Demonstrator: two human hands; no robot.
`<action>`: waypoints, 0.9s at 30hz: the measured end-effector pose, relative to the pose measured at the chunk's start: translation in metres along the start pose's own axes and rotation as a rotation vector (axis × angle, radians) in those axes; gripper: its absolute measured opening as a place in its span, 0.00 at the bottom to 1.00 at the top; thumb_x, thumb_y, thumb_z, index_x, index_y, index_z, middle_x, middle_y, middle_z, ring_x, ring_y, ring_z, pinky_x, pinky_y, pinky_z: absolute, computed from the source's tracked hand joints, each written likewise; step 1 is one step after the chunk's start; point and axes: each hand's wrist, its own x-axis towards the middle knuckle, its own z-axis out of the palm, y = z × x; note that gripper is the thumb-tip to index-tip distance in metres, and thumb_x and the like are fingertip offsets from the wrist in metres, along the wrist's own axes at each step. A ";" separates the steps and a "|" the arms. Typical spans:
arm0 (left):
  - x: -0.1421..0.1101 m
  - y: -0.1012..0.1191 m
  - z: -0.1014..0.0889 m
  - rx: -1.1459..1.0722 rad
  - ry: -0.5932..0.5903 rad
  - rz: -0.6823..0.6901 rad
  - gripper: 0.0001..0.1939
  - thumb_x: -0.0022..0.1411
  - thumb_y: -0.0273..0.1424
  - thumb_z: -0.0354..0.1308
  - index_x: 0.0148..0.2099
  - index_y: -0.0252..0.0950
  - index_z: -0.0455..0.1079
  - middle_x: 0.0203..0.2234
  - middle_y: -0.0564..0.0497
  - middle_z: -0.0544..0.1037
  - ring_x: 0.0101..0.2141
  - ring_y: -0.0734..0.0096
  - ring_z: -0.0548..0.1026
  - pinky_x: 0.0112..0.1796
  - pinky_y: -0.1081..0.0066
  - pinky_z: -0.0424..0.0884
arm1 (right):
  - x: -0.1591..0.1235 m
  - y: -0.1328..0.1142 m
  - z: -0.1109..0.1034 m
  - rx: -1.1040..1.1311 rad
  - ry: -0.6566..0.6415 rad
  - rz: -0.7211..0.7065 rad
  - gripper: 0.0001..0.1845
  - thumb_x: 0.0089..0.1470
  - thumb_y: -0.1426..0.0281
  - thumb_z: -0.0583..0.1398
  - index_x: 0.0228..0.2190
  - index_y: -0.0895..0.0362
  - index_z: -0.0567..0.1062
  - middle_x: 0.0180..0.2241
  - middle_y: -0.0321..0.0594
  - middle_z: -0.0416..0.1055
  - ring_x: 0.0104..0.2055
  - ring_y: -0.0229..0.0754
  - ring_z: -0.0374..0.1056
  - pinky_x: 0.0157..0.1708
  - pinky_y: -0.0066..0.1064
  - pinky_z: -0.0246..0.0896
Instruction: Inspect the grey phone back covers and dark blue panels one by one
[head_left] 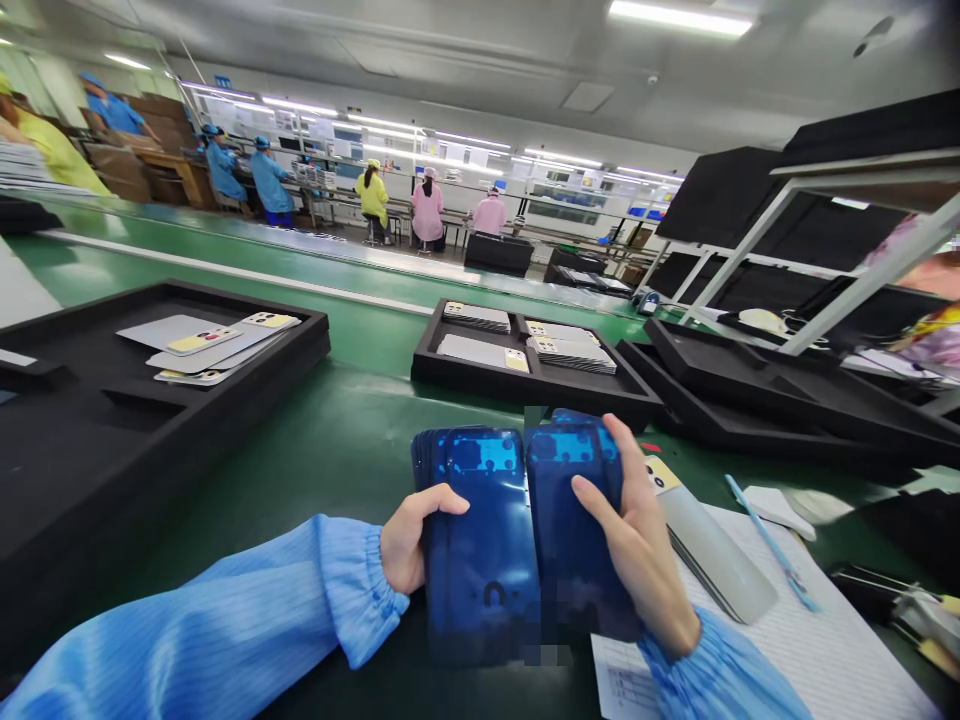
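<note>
My left hand (409, 540) grips the left edge of a stack of dark blue phone back covers (480, 540), thumb on top. My right hand (637, 540) holds a second blue cover stack (570, 520) right beside it, fingers wrapped over its top and right side. Both stacks touch along their inner edges above the green table. Both arms wear light blue sleeves. Under my right hand lies a pile of grey covers (712, 555) on a printed paper sheet (825, 640).
A black foam tray (67, 440) with grey covers sits at left; another black tray (525, 380) with stacked covers lies ahead. Empty black trays (750, 390) and a white rack (825, 250) stand at right. A blue stick (772, 545) lies on the paper. Other workers sit far behind.
</note>
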 end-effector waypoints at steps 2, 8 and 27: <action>0.000 -0.001 0.001 0.010 -0.008 0.017 0.11 0.49 0.24 0.49 0.23 0.26 0.71 0.14 0.45 0.76 0.17 0.71 0.73 0.23 0.73 0.72 | -0.006 -0.001 0.005 0.035 -0.152 0.034 0.22 0.54 0.65 0.54 0.52 0.48 0.63 0.56 0.32 0.59 0.60 0.45 0.49 0.59 0.41 0.41; -0.002 -0.004 0.004 0.050 -0.099 0.091 0.10 0.47 0.21 0.55 0.34 0.26 0.73 0.24 0.42 0.79 0.25 0.63 0.77 0.30 0.66 0.73 | -0.027 -0.003 0.021 0.127 -0.286 0.141 0.20 0.56 0.61 0.51 0.49 0.49 0.67 0.52 0.35 0.65 0.57 0.47 0.56 0.56 0.41 0.50; 0.002 0.000 -0.004 0.003 -0.174 -0.006 0.15 0.48 0.30 0.50 0.33 0.25 0.74 0.24 0.42 0.80 0.26 0.67 0.76 0.32 0.71 0.71 | -0.015 -0.006 0.015 0.247 -0.079 0.187 0.20 0.46 0.64 0.62 0.43 0.53 0.70 0.41 0.39 0.74 0.42 0.48 0.69 0.41 0.36 0.67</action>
